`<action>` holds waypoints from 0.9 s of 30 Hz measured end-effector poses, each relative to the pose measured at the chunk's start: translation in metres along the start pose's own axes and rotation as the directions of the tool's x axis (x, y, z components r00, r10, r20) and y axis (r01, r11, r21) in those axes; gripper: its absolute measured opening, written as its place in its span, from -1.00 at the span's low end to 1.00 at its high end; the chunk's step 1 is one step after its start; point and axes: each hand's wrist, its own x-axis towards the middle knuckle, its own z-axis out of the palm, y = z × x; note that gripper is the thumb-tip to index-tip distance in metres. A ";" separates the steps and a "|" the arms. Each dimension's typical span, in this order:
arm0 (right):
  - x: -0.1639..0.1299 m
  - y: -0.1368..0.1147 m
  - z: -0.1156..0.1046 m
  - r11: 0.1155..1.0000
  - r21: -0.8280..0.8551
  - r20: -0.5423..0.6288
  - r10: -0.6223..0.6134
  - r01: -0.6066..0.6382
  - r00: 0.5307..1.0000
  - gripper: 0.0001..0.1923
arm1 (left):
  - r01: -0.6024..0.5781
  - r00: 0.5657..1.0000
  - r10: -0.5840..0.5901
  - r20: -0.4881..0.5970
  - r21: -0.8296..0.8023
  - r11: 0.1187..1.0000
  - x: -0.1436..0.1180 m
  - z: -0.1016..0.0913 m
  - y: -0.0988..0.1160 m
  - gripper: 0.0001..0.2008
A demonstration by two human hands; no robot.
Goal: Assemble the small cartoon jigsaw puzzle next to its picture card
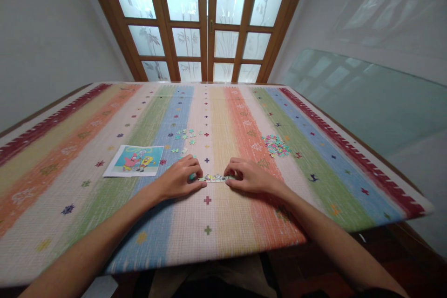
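A narrow, multicoloured strip of jigsaw puzzle (215, 178), straight-edged on its near side, lies crosswise on the striped tablecloth (237, 228), its ends pinched between thumb and curled fingers by the left hand (181, 177) and right hand (250, 176), both forearms slanting inward from the near side.

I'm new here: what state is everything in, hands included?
Puzzle strip: between the hands, apparently joined
Left hand: fingers curled, at the strip's left end
Right hand: fingers curled, at the strip's right end
Piece heap: loose, piled together
Teal pieces: loose, scattered
Picture sheet: face up
Tablecloth: spread out
Doors: shut, or nearly so
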 end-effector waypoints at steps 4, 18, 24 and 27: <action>0.000 0.001 0.000 1.000 0.007 0.007 -0.001 0.001 1.000 -0.94 | -0.027 1.000 0.027 0.009 0.019 0.999 -0.002 -0.002 0.002 -0.84; 0.000 0.001 0.000 1.000 0.007 0.005 0.003 -0.003 1.000 -0.95 | 0.003 1.000 -0.003 0.001 0.014 1.000 0.000 0.000 0.004 -0.79; 0.000 0.001 0.000 1.000 0.005 0.004 -0.003 0.003 1.000 -0.95 | 0.008 1.000 -0.008 -0.020 0.019 1.000 0.001 0.004 0.003 -0.79; 0.000 0.001 0.000 1.000 0.007 0.002 -0.004 0.004 1.000 -0.95 | 0.010 1.000 -0.009 -0.028 0.035 0.999 0.001 0.005 0.001 -0.80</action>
